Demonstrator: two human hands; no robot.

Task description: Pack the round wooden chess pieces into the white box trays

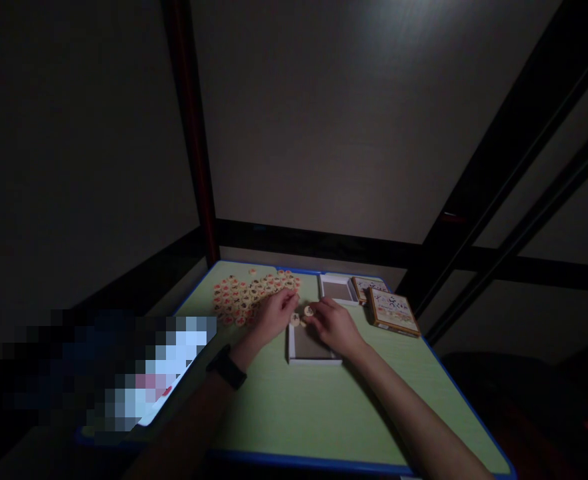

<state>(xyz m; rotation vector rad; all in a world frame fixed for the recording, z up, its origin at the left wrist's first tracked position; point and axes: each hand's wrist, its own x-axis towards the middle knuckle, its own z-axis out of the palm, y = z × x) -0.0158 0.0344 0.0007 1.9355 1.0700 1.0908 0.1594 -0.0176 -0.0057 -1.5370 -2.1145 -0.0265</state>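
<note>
Discs point(247, 297) of pale wood, round and flat with red or dark marks on top, lie in a loose heap on the table point(324, 413), at about 11 o'clock from the hands. The table has a smooth light-green top and a rounded blue edge. A shallow white tray point(314, 350), square, with thin walls and a grey-brown floor, sits in the middle, partly under the hands. A second tray point(337, 288) of the same kind lies at 12 o'clock. Two flat printed boxes point(391, 310) with brown borders lie at 2 o'clock, near the table's right edge. Toward 6 o'clock the green surface gives open room.

The left hand point(274, 315), with a dark watch point(227, 367) on the wrist, rests at the heap's right border with curled fingers; I cannot tell if it grips anything. The right hand point(337, 327) lies over the white tray's far right corner and pinches a single disc point(309, 311) in its fingertips. A loose disc point(295, 321) lies at the tray's far left corner, between both hands.
</note>
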